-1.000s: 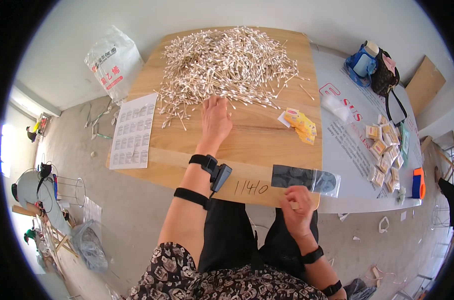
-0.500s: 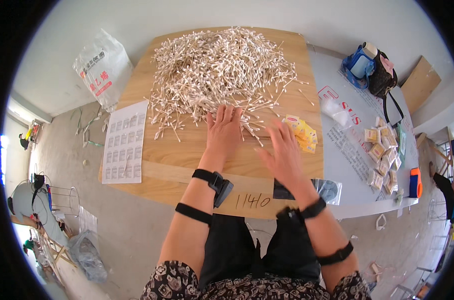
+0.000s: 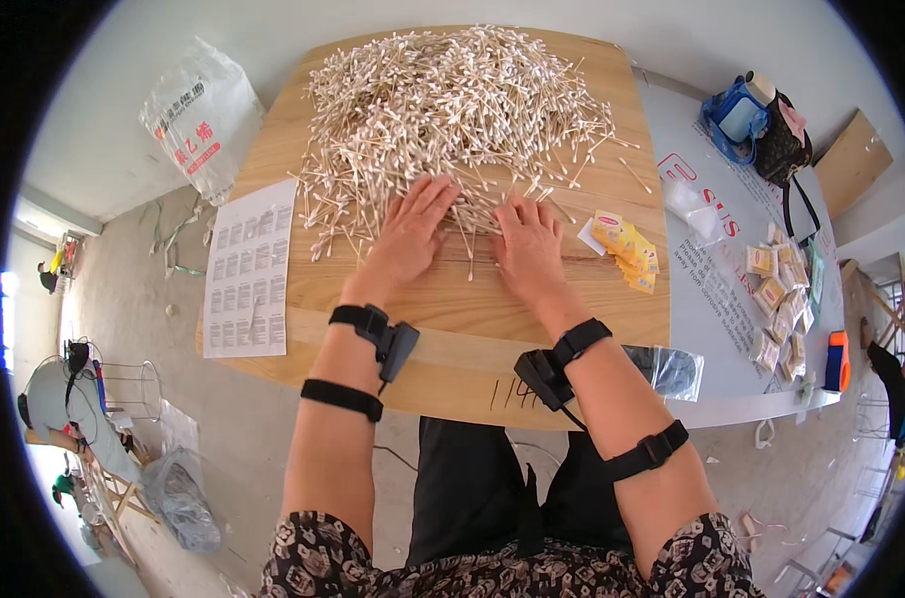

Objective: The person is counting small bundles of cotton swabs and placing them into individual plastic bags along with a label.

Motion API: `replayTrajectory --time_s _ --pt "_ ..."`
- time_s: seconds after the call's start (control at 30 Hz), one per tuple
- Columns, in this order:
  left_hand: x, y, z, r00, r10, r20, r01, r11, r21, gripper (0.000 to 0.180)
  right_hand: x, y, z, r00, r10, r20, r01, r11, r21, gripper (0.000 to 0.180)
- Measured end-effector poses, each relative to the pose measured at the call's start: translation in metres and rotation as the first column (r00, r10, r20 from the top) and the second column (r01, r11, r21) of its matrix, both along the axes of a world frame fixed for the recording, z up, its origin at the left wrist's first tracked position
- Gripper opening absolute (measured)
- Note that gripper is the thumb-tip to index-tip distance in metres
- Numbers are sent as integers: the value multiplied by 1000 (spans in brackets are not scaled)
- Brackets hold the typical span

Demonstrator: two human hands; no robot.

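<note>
Cotton swabs [image 3: 462,110] lie heaped against left hand [image 3: 405,241] and right hand [image 3: 529,247], both loosely spread, on a wooden table [image 3: 451,324] above grey floor [image 3: 238,439]

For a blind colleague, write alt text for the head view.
A person's left hand and right hand rest at the near edge of a heap of cotton swabs on a wood-grain table; a printed sheet lies left, yellow cards right.
</note>
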State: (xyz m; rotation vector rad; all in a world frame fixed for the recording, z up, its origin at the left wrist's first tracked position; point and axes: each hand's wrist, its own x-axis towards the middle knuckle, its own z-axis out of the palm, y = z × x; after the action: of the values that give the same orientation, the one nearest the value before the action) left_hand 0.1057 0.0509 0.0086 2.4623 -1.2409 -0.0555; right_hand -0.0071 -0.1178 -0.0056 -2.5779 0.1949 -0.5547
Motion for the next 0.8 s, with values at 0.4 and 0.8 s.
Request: replayTrajectory --time_s 0.4,0.8 --pt "-22 -1 6 981 165 104 -151 980 -132 55 -106 7 7 996 54 75 -60 995 78 45" --pt "-161 18 -1 967 256 -18 -251 929 -273 49 -147 17 15 992 -81 98 61 980 190 41"
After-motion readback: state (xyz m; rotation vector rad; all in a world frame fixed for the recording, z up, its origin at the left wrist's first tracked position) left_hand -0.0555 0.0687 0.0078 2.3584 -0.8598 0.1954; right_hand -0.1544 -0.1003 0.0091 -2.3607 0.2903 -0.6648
